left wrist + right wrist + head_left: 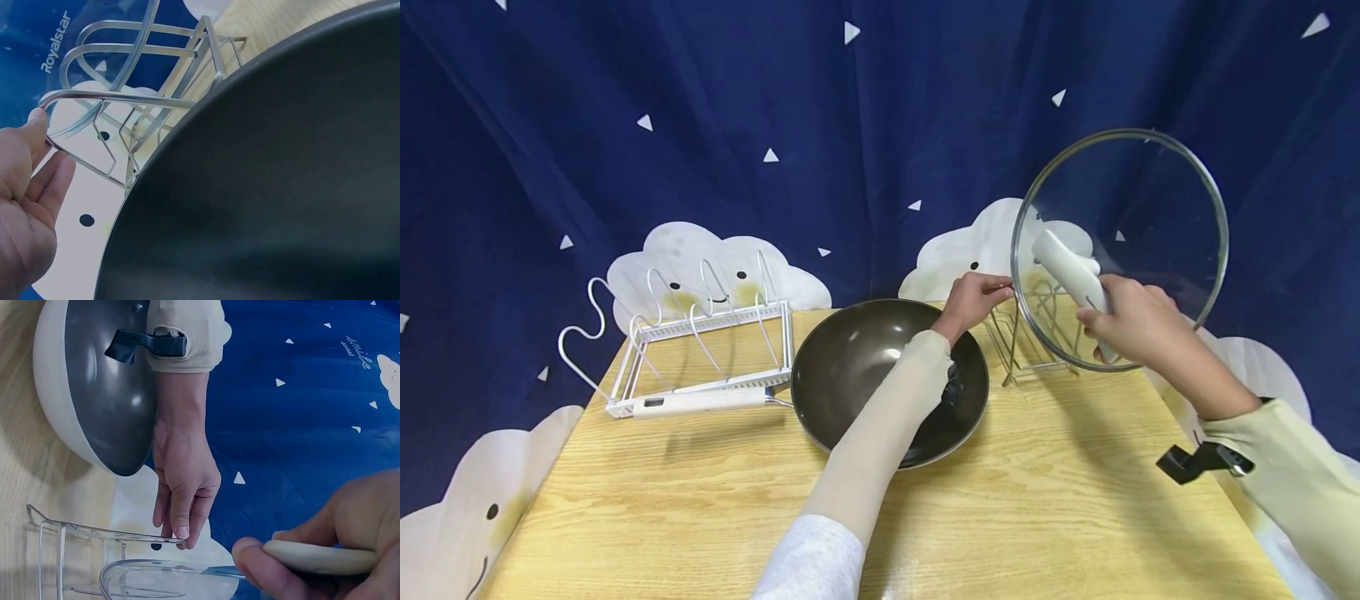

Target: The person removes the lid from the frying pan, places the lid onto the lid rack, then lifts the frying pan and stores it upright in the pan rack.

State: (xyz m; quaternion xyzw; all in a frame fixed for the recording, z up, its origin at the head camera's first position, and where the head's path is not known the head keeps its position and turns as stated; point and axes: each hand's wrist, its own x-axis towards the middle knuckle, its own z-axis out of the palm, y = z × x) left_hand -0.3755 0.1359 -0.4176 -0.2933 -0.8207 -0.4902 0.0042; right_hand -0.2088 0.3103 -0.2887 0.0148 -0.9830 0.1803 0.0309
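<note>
My left hand (pixel 973 300) reaches across the pan and pinches the top bend of a metal wire rack (pixel 144 99) between thumb and fingers. A large round glass lid (pixel 1172 208) stands steeply tilted in my right hand (pixel 1138 325), which grips its white handle (pixel 1067 267). The lid's metal-banded rim runs close beside the rack loop that the left fingers hold, and in the left wrist view it passes among the wire loops. Below my left forearm sits a dark wok (pixel 857 358), its inside partly hidden by the sleeve.
A white rack with wavy wire dividers (pixel 788 337) stands at the back left of the wooden table (pixel 700 517). The wok's white handle (pixel 700 403) points left along that rack's front edge. Behind the table hangs a blue curtain (pixel 820 92) with clouds and triangles.
</note>
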